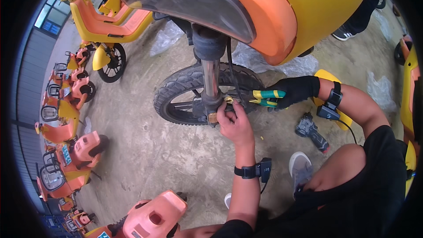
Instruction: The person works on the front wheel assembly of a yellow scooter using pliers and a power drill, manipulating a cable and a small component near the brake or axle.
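- Left hand (235, 125), bare: grip nearly closed, fingertips pinching a small brass ring (228, 99) at the foot of the fork (211, 77), beside the wheel (165, 97).
- Right hand (294, 91), gloved: grip wrapped round green-and-yellow pliers (269, 94); cannot tell how far their jaws stand apart.
- Risk: ring held only by the tips; a slip could drop it to the floor (176, 163).
- Risk: pliers near bare fingertips and cable (231, 66); a stray squeeze might nip either.
- Drill (312, 132) on floor near shoe (300, 167); a shifted foot could knock it.
- Parked scooters (103, 26) well apart, off left.
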Tool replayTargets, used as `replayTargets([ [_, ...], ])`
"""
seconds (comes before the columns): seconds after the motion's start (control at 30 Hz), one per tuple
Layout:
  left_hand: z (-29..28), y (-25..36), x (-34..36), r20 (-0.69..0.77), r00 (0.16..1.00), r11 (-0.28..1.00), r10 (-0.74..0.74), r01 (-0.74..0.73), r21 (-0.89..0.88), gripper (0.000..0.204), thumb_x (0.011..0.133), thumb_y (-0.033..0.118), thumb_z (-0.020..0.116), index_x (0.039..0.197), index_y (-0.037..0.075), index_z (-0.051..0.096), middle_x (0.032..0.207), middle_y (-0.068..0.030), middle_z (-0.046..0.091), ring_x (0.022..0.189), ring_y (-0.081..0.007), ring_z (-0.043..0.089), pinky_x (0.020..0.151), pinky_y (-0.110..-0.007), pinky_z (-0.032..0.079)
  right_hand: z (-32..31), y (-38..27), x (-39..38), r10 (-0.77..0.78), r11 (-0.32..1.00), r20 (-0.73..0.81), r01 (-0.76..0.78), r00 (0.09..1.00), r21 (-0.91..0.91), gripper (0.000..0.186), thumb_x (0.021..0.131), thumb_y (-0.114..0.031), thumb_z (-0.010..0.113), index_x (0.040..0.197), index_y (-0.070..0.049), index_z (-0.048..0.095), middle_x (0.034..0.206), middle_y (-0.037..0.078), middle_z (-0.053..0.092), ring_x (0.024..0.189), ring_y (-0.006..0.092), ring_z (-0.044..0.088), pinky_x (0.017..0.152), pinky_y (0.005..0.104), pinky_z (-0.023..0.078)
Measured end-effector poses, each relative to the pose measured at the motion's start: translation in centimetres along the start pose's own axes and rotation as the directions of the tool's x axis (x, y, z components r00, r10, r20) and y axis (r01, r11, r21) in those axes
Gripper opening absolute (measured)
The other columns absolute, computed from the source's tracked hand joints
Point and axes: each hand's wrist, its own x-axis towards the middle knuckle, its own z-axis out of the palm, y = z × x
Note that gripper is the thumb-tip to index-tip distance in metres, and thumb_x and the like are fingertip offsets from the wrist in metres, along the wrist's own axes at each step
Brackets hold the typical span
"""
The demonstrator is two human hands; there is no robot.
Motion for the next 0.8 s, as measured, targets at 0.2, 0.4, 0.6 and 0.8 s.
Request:
replayTargets([
  [0.2, 0.4, 0.1, -0.1, -0.041, 0.998, 0.998, 0.051, -0.052, -0.022, 0.033, 0.082, 0.006, 0.077, 0.11, 0.005, 0.059, 0.052, 0.0016, 0.039, 0.045, -0.0117, 0.037, 0.046, -0.027, 0.034, -0.3, 0.1, 0.2, -0.03, 0.999, 0.055, 0.029, 0.998, 0.014, 0.067, 0.089, -0.014, 0.07, 0.148, -0.008, 0.04, 0.133, 0.005, 0.059, 0.113, 0.0092, 0.054, 0.094, 0.0296, 0.047],
  [0.4, 0.0, -0.7, 0.0, -0.04, 0.995, 0.996, 0.087, -0.088, -0.008, 0.035, 0.082, 0.005, 0.076, 0.112, 0.006, 0.058, 0.053, 0.0017, 0.038, 0.046, -0.0117, 0.037, 0.046, -0.027, 0.034, -0.2, 2.0, 1.8, -0.129, 0.992, 0.077, 0.128, 0.989, 0.012, 0.064, 0.09, -0.015, 0.069, 0.147, -0.007, 0.041, 0.133, 0.005, 0.059, 0.113, 0.0086, 0.052, 0.096, 0.0287, 0.045],
  [0.6, 0.3, -0.5, -0.3, -0.009, 0.999, 0.995, 0.045, -0.046, -0.093, 0.034, 0.085, 0.0, 0.069, 0.116, 0.005, 0.055, 0.06, 0.0028, 0.04, 0.054, -0.0086, 0.038, 0.053, -0.025, 0.035, -0.9, 2.3, 2.0, -0.027, 0.995, 0.061, 0.033, 0.998, -0.096, 0.053, 0.089, -0.021, 0.068, 0.136, -0.005, 0.05, 0.115, 0.006, 0.066, 0.098, 0.0083, 0.056, 0.088, 0.0306, 0.048],
  [0.8, 0.2, -0.3, -0.1, -0.002, 0.998, 0.994, 0.061, -0.061, -0.09, 0.035, 0.086, -0.001, 0.068, 0.117, 0.005, 0.054, 0.061, 0.0029, 0.04, 0.054, -0.0086, 0.038, 0.053, -0.025, 0.034, -0.5, 2.8, 2.1, -0.093, 0.992, 0.016, 0.094, 0.996, -0.088, 0.045, 0.089, -0.021, 0.068, 0.129, -0.003, 0.055, 0.11, 0.006, 0.067, 0.094, 0.0094, 0.058, 0.084, 0.0299, 0.05],
])
